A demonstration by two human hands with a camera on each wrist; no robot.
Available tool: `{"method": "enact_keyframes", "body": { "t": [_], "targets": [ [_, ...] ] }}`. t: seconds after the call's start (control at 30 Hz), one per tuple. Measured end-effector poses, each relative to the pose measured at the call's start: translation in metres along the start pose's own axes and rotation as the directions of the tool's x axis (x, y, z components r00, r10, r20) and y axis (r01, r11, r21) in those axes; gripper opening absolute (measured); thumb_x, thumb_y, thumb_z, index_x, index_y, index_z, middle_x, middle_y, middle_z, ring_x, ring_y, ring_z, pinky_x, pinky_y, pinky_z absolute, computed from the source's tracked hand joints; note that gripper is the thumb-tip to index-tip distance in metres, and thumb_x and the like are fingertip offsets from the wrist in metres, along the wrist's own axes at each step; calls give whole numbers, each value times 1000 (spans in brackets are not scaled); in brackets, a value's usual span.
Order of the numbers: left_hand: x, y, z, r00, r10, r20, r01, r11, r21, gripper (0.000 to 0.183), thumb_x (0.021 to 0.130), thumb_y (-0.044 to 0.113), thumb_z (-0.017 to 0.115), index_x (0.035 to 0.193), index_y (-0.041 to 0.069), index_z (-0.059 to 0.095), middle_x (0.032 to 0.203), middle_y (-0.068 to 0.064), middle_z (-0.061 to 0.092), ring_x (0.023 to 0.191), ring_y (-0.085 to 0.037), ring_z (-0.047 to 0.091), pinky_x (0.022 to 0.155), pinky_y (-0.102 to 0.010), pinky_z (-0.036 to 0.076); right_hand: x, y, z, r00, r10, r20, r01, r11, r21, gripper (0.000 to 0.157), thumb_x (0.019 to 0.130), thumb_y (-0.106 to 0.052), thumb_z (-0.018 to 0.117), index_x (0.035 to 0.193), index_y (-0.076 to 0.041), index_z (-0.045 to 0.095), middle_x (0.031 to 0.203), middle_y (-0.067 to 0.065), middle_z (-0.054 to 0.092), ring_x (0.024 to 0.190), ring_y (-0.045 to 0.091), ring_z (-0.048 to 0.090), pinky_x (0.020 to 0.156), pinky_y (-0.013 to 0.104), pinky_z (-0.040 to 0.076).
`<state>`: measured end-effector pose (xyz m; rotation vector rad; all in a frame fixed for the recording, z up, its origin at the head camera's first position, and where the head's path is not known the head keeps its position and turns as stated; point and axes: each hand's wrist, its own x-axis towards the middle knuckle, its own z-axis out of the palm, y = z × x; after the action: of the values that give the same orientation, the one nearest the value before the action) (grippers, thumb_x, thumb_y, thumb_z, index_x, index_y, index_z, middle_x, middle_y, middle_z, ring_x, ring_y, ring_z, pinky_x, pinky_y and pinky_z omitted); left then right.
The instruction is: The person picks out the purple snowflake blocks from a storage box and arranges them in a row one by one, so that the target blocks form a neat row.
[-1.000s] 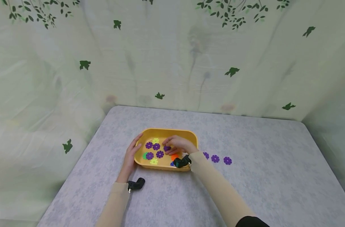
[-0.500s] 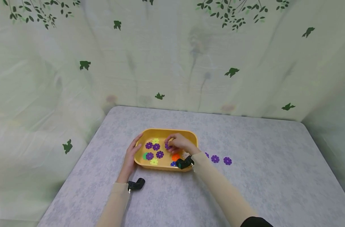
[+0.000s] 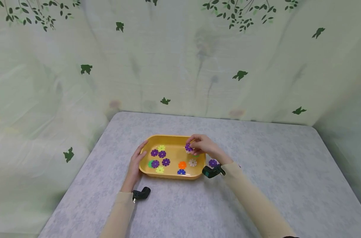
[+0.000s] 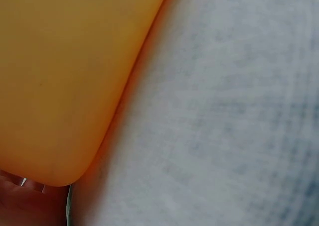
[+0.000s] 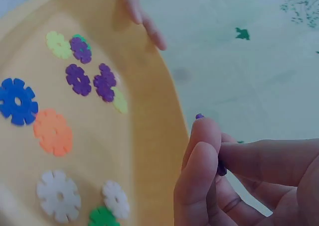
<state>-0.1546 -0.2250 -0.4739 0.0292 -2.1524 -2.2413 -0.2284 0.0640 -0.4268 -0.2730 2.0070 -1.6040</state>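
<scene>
A yellow tray (image 3: 174, 153) with snowflake-shaped plastic discs lies on the table. My left hand (image 3: 134, 167) grips its left side, fingers over the rim; in the left wrist view part of that hand (image 4: 22, 201) shows at the tray's corner. Over the tray's right end, my right hand (image 3: 206, 146) pinches a purple snowflake disc (image 3: 188, 147) between thumb and fingers. Only slivers of that disc (image 5: 199, 116) show in the right wrist view. Inside the tray lie several purple discs (image 3: 165, 162), plus yellow, green, orange (image 3: 182, 165), white (image 3: 193, 162) and blue (image 5: 18, 101) ones.
Right of the tray, a purple disc (image 3: 212, 163) lies on the grey table (image 3: 272, 172); the right forearm hides most of the space beyond it. A pale curtain (image 3: 168, 66) with leaf and bird prints hangs behind the table.
My right hand has lifted the purple disc from the tray's middle and moved right with it, uncovering the orange, white and blue discs. The left hand stays at the tray's side.
</scene>
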Motion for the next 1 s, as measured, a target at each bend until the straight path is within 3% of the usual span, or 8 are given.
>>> {"method": "enact_keyframes", "body": {
  "t": [0.2, 0.43, 0.67, 1.0],
  "targets": [
    [-1, 0, 1, 1000, 2, 3, -2, 1000, -4, 45, 103, 10, 38, 148, 6, 35, 154, -6, 28, 142, -18, 18, 115, -33, 15, -26, 8, -31, 999, -23, -49, 23, 1000, -6, 21, 98, -8, 50, 115, 3, 56, 92, 12, 62, 66, 19, 59, 74, 39, 57],
    [0, 0, 1, 1000, -14, -3, 14, 1000, -10, 46, 103, 10, 38, 148, 7, 34, 155, -6, 27, 142, -19, 18, 115, -35, 15, -55, 33, -69, 992, -3, -126, 3, 1000, 0, 25, 98, -9, 49, 119, 5, 53, 87, 13, 59, 70, 23, 60, 73, 37, 57],
    [7, -18, -6, 1000, -20, -15, 19, 1000, -18, 45, 103, 13, 39, 148, 11, 37, 154, -2, 29, 142, -16, 19, 115, -33, 14, -89, 66, -104, 984, -1, -180, 7, 999, 32, 29, 99, -9, 48, 121, 10, 48, 89, 9, 59, 68, 16, 60, 66, 30, 56],
    [12, -28, -7, 999, 5, -39, -5, 1000, 3, 44, 103, 16, 42, 146, 14, 40, 152, 0, 33, 141, -14, 21, 115, -32, 17, -129, 105, -129, 965, 57, -256, -49, 998, 40, 30, 97, -6, 50, 120, 13, 47, 94, 9, 60, 69, 14, 62, 62, 27, 56]
  ]
}}
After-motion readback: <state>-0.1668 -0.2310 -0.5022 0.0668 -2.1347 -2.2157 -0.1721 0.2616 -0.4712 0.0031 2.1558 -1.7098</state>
